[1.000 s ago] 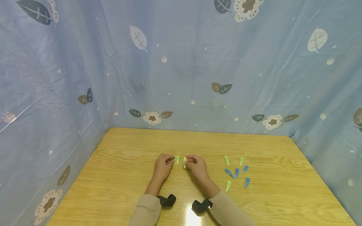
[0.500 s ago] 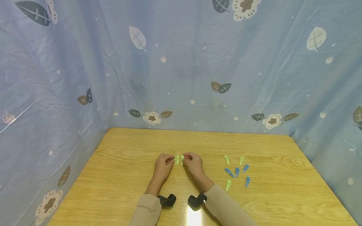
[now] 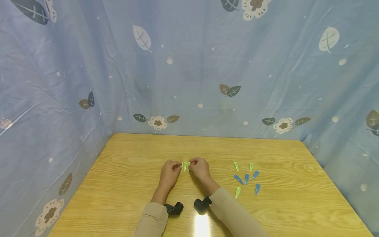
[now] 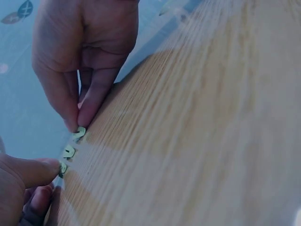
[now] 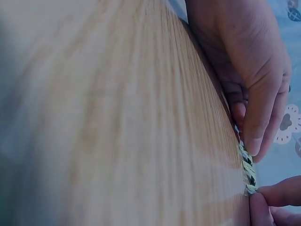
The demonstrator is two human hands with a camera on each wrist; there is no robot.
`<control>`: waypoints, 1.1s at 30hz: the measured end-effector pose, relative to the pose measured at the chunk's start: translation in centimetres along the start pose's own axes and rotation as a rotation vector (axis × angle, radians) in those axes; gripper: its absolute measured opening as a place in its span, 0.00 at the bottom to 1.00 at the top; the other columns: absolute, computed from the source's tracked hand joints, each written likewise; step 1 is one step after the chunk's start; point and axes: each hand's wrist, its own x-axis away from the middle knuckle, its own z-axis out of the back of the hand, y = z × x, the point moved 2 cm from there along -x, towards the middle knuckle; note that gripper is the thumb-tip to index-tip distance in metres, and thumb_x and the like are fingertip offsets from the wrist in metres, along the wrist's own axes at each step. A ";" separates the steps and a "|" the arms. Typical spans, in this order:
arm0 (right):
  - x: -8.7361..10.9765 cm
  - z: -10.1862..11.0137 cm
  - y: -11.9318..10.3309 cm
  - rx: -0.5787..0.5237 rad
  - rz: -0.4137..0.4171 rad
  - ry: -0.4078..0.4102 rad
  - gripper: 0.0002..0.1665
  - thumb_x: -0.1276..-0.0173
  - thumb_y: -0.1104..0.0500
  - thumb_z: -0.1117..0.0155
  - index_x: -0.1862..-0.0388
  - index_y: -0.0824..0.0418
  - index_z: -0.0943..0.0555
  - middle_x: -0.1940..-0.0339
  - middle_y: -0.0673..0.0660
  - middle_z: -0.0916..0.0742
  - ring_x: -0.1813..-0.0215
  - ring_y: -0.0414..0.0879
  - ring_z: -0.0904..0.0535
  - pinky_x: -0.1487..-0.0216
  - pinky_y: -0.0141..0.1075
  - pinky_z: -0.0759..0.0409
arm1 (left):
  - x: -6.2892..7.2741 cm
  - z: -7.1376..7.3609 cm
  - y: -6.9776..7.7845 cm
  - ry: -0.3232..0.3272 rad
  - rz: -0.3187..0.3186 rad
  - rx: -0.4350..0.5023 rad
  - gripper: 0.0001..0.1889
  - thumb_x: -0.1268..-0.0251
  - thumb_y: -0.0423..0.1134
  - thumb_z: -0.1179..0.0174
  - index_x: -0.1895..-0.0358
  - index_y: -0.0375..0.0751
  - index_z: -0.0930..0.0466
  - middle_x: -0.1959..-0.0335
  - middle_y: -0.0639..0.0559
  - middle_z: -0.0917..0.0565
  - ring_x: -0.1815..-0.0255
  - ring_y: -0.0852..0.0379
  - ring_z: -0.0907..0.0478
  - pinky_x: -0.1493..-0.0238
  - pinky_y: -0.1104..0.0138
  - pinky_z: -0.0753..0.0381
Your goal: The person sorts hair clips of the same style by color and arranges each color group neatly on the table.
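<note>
Three light green snap hair clips stand close together in a short row on the wooden table. My left hand (image 3: 169, 173) is at the left end, thumb and fingertip pinching the leftmost hair clip (image 4: 63, 169). At the other end, my right hand (image 3: 200, 170) pinches the rightmost hair clip (image 3: 189, 167) between thumb and finger. Between the hands lies the middle hair clip (image 3: 185, 167), which neither hand touches. In the left wrist view, the right hand (image 4: 84, 56) comes down from the top; the right wrist view has the left hand (image 5: 254, 70) at its top.
To the right lie three more green hair clips, one a green clip (image 3: 238, 192) nearest the front. Several blue hair clips, among them a blue clip (image 3: 257, 189), are scattered there. A patterned blue curtain (image 3: 201, 65) hangs behind and beside the wooden table (image 3: 133, 197).
My right hand has moved left with its green hair clip, bringing it from a gap up beside the middle clip. My left hand has stayed at the leftmost clip.
</note>
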 end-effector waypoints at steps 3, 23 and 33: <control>0.1 -0.1 -0.1 0.000 -0.004 0.006 0.10 0.46 0.72 0.37 0.63 0.70 0.16 0.75 0.54 0.18 0.75 0.41 0.26 0.74 0.30 0.27 | 0.0 0.0 0.0 -0.002 -0.001 -0.001 0.07 0.40 0.31 0.35 0.59 0.36 0.14 0.68 0.52 0.24 0.69 0.60 0.28 0.66 0.68 0.25; 0.6 -0.4 0.4 -0.034 0.055 0.054 0.11 0.45 0.68 0.39 0.61 0.69 0.18 0.71 0.56 0.17 0.68 0.45 0.23 0.68 0.35 0.23 | -0.2 -0.1 -0.3 0.007 -0.017 -0.005 0.07 0.40 0.31 0.35 0.59 0.36 0.14 0.69 0.52 0.25 0.69 0.59 0.28 0.66 0.68 0.24; 1.4 -0.1 1.2 -0.123 0.143 -0.032 0.19 0.41 0.69 0.39 0.49 0.71 0.22 0.60 0.60 0.16 0.58 0.48 0.20 0.58 0.35 0.21 | -0.1 -0.1 -0.1 0.008 -0.009 -0.007 0.07 0.41 0.31 0.35 0.59 0.37 0.14 0.68 0.52 0.25 0.68 0.59 0.28 0.65 0.68 0.24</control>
